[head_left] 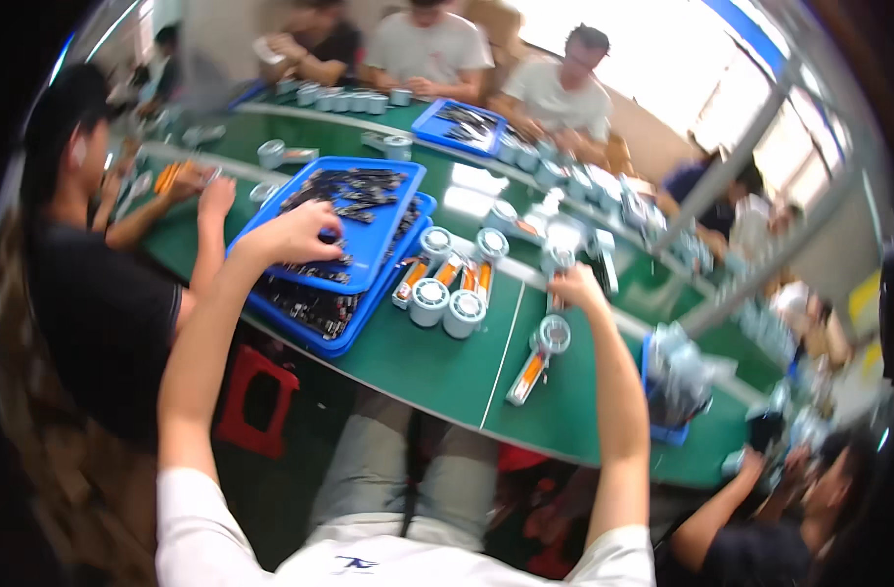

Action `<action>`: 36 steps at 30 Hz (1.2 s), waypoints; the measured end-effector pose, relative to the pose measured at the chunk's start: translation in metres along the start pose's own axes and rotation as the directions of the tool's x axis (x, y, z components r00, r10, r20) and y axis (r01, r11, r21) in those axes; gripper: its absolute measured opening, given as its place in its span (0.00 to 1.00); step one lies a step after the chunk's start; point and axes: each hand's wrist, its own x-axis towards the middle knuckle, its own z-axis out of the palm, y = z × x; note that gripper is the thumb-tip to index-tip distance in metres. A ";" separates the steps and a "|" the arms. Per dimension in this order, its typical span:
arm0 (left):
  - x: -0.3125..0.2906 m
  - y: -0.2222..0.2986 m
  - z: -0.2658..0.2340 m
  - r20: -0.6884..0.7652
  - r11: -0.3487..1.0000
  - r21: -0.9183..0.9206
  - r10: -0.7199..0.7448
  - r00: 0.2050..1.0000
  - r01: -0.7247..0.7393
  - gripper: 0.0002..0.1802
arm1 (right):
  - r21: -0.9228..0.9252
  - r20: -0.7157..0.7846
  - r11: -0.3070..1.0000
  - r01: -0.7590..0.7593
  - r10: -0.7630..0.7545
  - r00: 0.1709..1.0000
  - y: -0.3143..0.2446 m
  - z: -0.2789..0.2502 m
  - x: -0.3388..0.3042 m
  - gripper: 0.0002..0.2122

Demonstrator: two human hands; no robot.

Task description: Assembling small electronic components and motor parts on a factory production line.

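Note:
My left hand [305,235] reaches over the upper blue tray [377,256], which holds many small black circuit boards [354,191]. Its fingers are curled down at the boards, and what they pinch, if anything, is too blurred to make out. On the right, my right hand [576,286] is closed around a pale blue handheld fan [558,258], hiding part of it. Just nearer to me lies another handheld fan [553,335], its open handle showing an orange battery. Between my hands stands a group of several similar fans [429,301], some with orange batteries visible.
Beneath the upper tray is another blue tray [335,344] with more boards. A bin with plastic-wrapped parts [677,367] stands right on the green table [447,377]. Co-workers sit around it; one person [105,254] is close at my left. A red stool [256,401] is below.

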 end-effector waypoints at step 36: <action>0.002 0.011 -0.035 0.053 0.993 -0.045 -0.109 0.993 0.111 0.19 | 0.076 0.229 0.984 -0.164 0.143 0.963 -0.085 -0.028 0.028 0.28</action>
